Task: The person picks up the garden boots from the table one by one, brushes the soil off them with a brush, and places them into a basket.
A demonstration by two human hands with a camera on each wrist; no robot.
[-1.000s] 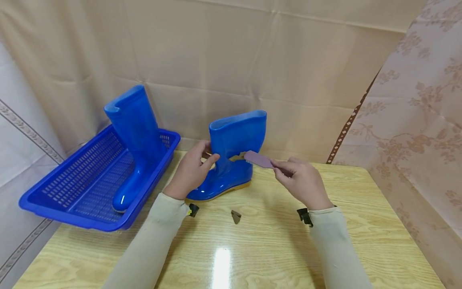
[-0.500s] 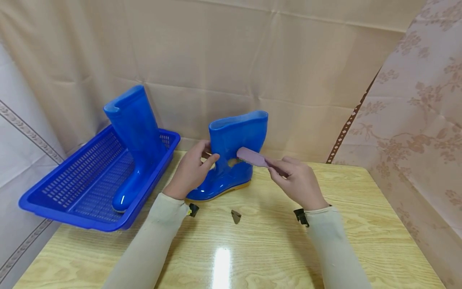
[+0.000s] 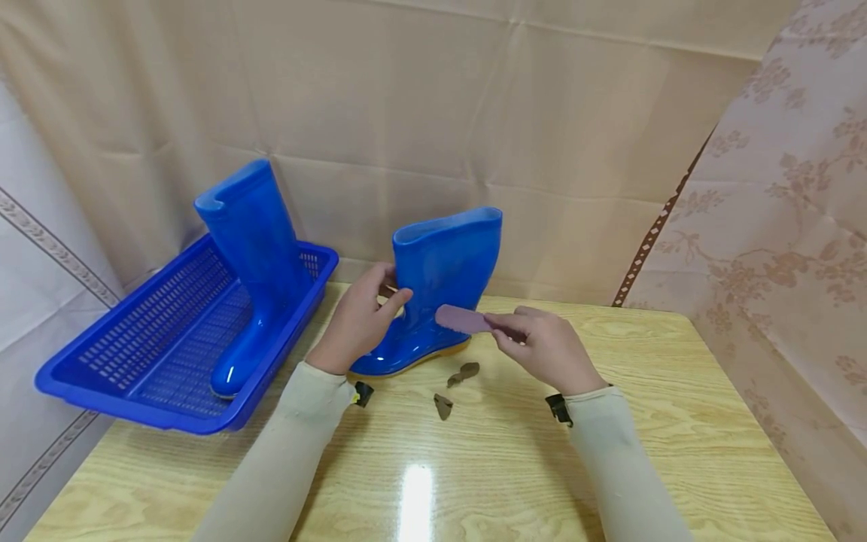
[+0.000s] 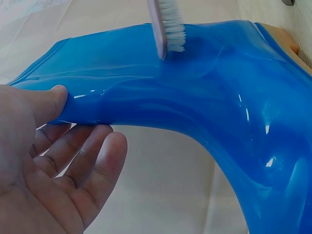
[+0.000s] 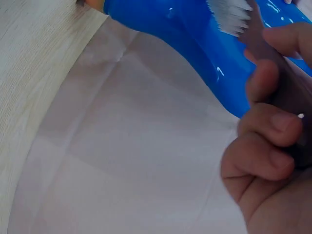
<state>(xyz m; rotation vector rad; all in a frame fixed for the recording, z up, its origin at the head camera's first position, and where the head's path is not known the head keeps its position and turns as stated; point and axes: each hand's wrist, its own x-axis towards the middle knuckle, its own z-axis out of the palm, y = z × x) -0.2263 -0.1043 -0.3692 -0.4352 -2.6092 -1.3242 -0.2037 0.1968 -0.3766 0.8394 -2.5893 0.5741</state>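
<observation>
A blue rain boot (image 3: 447,263) with a tan sole stands upright on the table, toe to the left. My left hand (image 3: 362,320) holds the front of its shaft. In the left wrist view the thumb (image 4: 56,100) lies on the boot's surface and the fingers touch its edge from below. My right hand (image 3: 545,342) grips a pinkish-purple scrub brush (image 3: 463,319) by the handle. White bristles (image 5: 231,17) show in the right wrist view, at the boot's ankle. Two brown mud-like pieces (image 3: 463,374) lie on the table before the boot.
At left, a blue plastic basket (image 3: 142,414) with slotted walls bears a second blue rain boot (image 3: 254,248), which leans upright inside it. Behind the wooden-patterned table (image 3: 515,467) hangs a beige cloth (image 3: 576,150). Patterned cloth (image 3: 799,248) lines the right side.
The brush has moved left and down across the boot's ankle. A brown patch there has come off, and a second brown piece now lies on the table. My left hand has stayed put.
</observation>
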